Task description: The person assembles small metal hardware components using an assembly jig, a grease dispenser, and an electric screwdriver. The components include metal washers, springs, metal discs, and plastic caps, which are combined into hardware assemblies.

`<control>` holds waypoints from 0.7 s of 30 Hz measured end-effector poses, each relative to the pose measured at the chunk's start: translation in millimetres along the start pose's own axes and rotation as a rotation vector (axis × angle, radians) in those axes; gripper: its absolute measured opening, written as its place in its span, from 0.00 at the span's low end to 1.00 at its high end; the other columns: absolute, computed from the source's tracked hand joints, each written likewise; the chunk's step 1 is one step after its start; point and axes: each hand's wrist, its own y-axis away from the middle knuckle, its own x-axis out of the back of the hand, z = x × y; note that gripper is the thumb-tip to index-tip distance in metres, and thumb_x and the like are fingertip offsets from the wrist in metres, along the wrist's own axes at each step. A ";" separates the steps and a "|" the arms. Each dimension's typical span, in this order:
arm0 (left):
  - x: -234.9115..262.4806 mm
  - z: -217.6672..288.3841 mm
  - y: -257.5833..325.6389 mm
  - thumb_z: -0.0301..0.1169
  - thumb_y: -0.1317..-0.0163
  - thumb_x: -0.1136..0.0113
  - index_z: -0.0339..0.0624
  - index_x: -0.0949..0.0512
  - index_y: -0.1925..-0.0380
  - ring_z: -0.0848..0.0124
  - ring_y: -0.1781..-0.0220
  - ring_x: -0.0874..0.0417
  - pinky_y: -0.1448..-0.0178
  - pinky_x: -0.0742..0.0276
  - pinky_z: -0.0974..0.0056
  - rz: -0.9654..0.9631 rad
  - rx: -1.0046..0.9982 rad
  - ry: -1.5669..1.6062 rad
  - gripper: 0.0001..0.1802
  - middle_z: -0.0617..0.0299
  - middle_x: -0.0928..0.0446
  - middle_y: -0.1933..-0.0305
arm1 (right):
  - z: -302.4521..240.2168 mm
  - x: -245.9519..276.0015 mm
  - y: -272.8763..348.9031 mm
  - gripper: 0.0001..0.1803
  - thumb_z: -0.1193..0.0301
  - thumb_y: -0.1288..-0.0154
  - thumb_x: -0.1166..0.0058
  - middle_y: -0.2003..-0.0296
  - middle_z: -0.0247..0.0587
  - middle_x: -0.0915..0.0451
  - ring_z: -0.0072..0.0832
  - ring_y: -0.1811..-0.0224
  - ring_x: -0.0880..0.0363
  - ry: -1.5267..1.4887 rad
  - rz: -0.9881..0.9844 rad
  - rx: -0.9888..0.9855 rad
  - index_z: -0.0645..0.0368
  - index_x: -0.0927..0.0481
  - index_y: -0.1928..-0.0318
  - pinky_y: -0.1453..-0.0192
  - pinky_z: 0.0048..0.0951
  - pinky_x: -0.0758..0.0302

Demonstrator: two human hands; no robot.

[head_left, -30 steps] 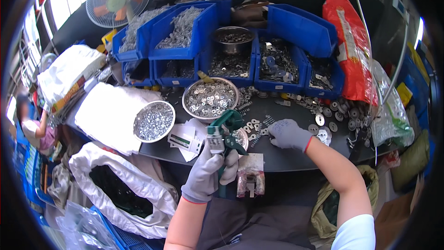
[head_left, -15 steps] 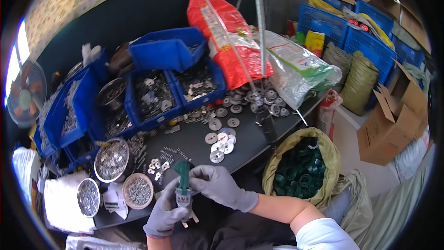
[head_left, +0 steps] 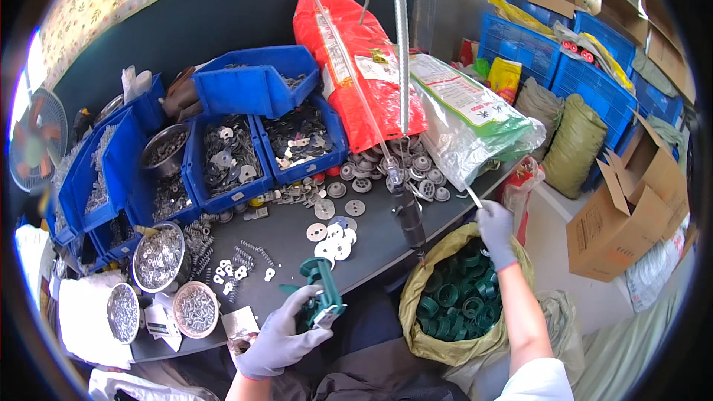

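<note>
In my left hand (head_left: 278, 338), gloved in grey, I hold a dark green plastic housing (head_left: 318, 286) with a metal fitting at its lower end. The hand is closed round it, so part of the housing is hidden. My right hand (head_left: 496, 234), in a grey glove too, is at the table's right edge, above the rim of a sack (head_left: 412, 304) of green plastic rings (head_left: 460, 293). Its fingers are curled at the end of a thin white rod (head_left: 473, 196) that sticks out past the table edge. A dark power screwdriver (head_left: 408, 215) hangs between the hands.
Blue bins (head_left: 230, 163) of metal parts line the back of the dark table (head_left: 379, 226). Bowls of small hardware (head_left: 197, 310) stand at left. Metal discs (head_left: 334, 241), springs (head_left: 243, 258) and grey wheels (head_left: 427, 171) lie loose. Beyond the sack is a cardboard box (head_left: 620, 219).
My right hand has left the green housing and moved right to the rod above the sack. My left hand keeps the housing, now tilted and turned. The view has shifted slightly.
</note>
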 end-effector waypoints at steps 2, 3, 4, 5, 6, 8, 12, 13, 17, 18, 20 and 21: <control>1.5 -4.1 -4.9 0.33 0.48 0.28 0.39 0.38 0.36 0.76 0.49 0.26 0.45 0.27 0.67 -0.034 -0.043 -0.165 0.41 0.59 0.27 0.50 | -34.9 39.6 7.1 0.12 0.74 0.40 0.48 0.72 0.38 0.17 0.20 0.76 0.22 -0.092 0.153 0.151 0.63 0.17 0.57 0.69 0.25 0.26; 4.3 -13.5 -2.1 0.32 0.48 0.28 0.40 0.39 0.35 0.76 0.52 0.25 0.48 0.27 0.68 -0.013 -0.001 -0.047 0.41 0.59 0.27 0.50 | -98.2 57.5 26.8 0.09 0.77 0.37 0.50 0.77 0.29 0.23 0.13 0.79 0.30 -0.344 0.120 0.101 0.61 0.18 0.60 0.75 0.18 0.33; 4.4 -18.4 0.4 0.32 0.48 0.28 0.40 0.39 0.35 0.76 0.55 0.25 0.52 0.26 0.69 -0.010 0.024 0.080 0.42 0.59 0.27 0.51 | -128.3 76.3 35.6 0.08 0.79 0.34 0.53 0.77 0.24 0.27 0.09 0.80 0.36 -0.332 0.200 0.281 0.60 0.20 0.61 0.78 0.14 0.40; 4.0 -18.2 3.5 0.30 0.47 0.29 0.42 0.42 0.33 0.77 0.62 0.25 0.60 0.26 0.71 0.022 0.146 0.280 0.43 0.61 0.28 0.54 | -145.0 87.4 37.5 0.07 0.79 0.34 0.53 0.74 0.27 0.25 0.09 0.79 0.36 -0.283 0.281 0.400 0.61 0.20 0.60 0.76 0.15 0.39; -1.3 -14.4 -0.1 0.32 0.44 0.30 0.39 0.39 0.35 0.76 0.50 0.25 0.46 0.27 0.68 0.029 0.106 0.383 0.39 0.62 0.27 0.51 | -156.5 101.1 34.4 0.08 0.80 0.33 0.53 0.69 0.30 0.23 0.09 0.75 0.33 -0.310 0.397 0.467 0.64 0.21 0.58 0.72 0.14 0.36; -6.1 -12.7 -2.3 0.29 0.46 0.30 0.42 0.44 0.33 0.76 0.67 0.25 0.64 0.26 0.71 0.035 0.171 0.426 0.43 0.61 0.28 0.59 | -175.4 87.9 12.0 0.09 0.78 0.31 0.54 0.66 0.34 0.22 0.16 0.68 0.28 -0.338 0.471 0.504 0.64 0.21 0.55 0.62 0.19 0.30; -14.6 1.5 2.3 0.28 0.46 0.31 0.43 0.44 0.34 0.73 0.67 0.23 0.64 0.24 0.69 0.021 0.124 0.452 0.42 0.59 0.27 0.60 | -125.8 14.7 -65.3 0.12 0.73 0.27 0.58 0.64 0.43 0.19 0.35 0.60 0.22 0.236 0.591 0.864 0.66 0.21 0.55 0.47 0.36 0.27; -7.7 1.6 12.5 0.28 0.46 0.31 0.43 0.44 0.34 0.72 0.66 0.22 0.63 0.23 0.68 0.070 0.090 0.494 0.42 0.58 0.27 0.60 | -130.0 -4.4 -59.1 0.12 0.73 0.27 0.58 0.63 0.46 0.19 0.37 0.60 0.21 0.013 0.353 0.748 0.66 0.21 0.56 0.48 0.37 0.27; 34.0 -15.9 44.3 0.29 0.42 0.34 0.42 0.45 0.31 0.71 0.64 0.21 0.60 0.23 0.66 0.344 -0.112 0.388 0.41 0.60 0.26 0.60 | -166.4 -25.5 -5.4 0.11 0.75 0.30 0.58 0.64 0.55 0.20 0.47 0.60 0.21 -0.008 0.027 0.793 0.66 0.21 0.58 0.57 0.41 0.27; 45.6 -18.8 50.0 0.30 0.41 0.35 0.42 0.46 0.31 0.72 0.65 0.22 0.61 0.24 0.67 0.442 -0.162 0.302 0.41 0.61 0.27 0.60 | -192.0 -21.3 24.0 0.11 0.76 0.31 0.57 0.65 0.56 0.21 0.50 0.62 0.21 -0.022 -0.009 0.817 0.67 0.22 0.57 0.60 0.42 0.27; 57.5 7.0 53.7 0.29 0.38 0.37 0.42 0.47 0.29 0.76 0.68 0.25 0.65 0.26 0.69 0.538 -0.019 0.500 0.40 0.65 0.28 0.61 | -235.7 -16.7 84.3 0.14 0.79 0.36 0.54 0.71 0.52 0.23 0.49 0.69 0.22 -0.086 0.018 1.078 0.67 0.23 0.51 0.66 0.41 0.29; 64.9 3.5 59.0 0.28 0.36 0.39 0.43 0.48 0.29 0.80 0.72 0.28 0.68 0.29 0.71 0.574 -0.054 0.575 0.39 0.66 0.28 0.60 | -250.5 -11.3 110.2 0.17 0.80 0.38 0.53 0.73 0.50 0.24 0.47 0.73 0.23 -0.026 -0.064 1.170 0.67 0.24 0.48 0.68 0.40 0.29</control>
